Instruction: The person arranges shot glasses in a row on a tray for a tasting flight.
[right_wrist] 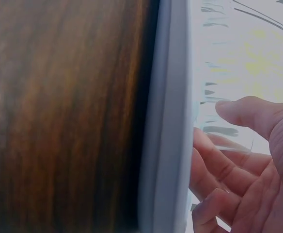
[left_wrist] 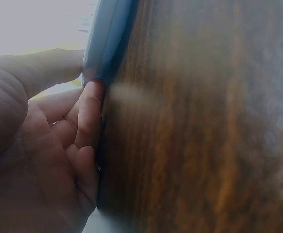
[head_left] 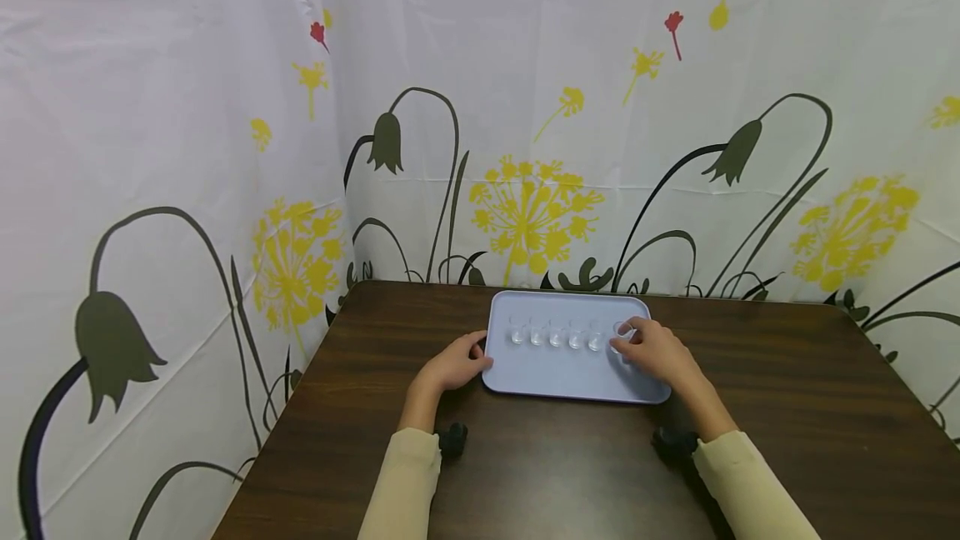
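Note:
A pale blue-grey rectangular tray (head_left: 555,377) lies on the table with a row of several small clear glasses (head_left: 556,338) standing across it. My left hand (head_left: 455,362) grips the tray's left edge; in the left wrist view the thumb touches the rim (left_wrist: 100,46) and the curled fingers meet its underside. At the right end of the row, my right hand (head_left: 658,350) holds a small clear glass (head_left: 622,329) between thumb and fingers. The right wrist view shows this glass (right_wrist: 231,143) only partly, behind the tray's side (right_wrist: 173,121) and the fingers.
The dark wooden table (head_left: 525,473) extends on all sides of the tray. Behind it and to the left hangs a white curtain (head_left: 480,48) printed with flowers. A dark wrist camera (head_left: 452,440) sits at the left cuff, another (head_left: 675,444) at the right.

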`<state>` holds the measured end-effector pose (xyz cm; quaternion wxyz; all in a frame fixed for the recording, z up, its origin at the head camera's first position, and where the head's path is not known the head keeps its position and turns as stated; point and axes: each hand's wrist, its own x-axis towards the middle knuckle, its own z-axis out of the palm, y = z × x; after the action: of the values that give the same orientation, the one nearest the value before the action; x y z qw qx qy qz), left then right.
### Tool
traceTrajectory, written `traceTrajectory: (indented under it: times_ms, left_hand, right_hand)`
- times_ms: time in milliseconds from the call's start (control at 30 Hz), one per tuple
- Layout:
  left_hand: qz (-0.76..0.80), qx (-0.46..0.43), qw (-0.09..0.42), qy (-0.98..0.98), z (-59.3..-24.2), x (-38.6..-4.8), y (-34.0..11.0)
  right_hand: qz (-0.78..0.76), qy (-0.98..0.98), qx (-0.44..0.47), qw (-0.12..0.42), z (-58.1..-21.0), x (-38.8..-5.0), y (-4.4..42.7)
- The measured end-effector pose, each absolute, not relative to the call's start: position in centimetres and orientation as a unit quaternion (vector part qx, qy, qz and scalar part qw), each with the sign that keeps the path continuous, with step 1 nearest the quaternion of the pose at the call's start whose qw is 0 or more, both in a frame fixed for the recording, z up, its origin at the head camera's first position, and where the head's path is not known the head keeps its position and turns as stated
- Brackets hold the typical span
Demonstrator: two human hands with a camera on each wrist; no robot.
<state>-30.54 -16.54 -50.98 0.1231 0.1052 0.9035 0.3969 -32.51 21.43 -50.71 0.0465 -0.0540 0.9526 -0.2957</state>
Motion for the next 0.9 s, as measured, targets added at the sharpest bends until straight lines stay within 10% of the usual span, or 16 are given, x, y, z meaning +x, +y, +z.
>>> traceTrajectory:
  times_ms: [900]
  left_hand:
    - [0.385, 0.117, 0.136, 0.905, -51.3, -31.0, -15.9]
  right_hand:
    - [-0.333, 0.936, -0.076, 0.078, -49.9, -31.4, 22.7]
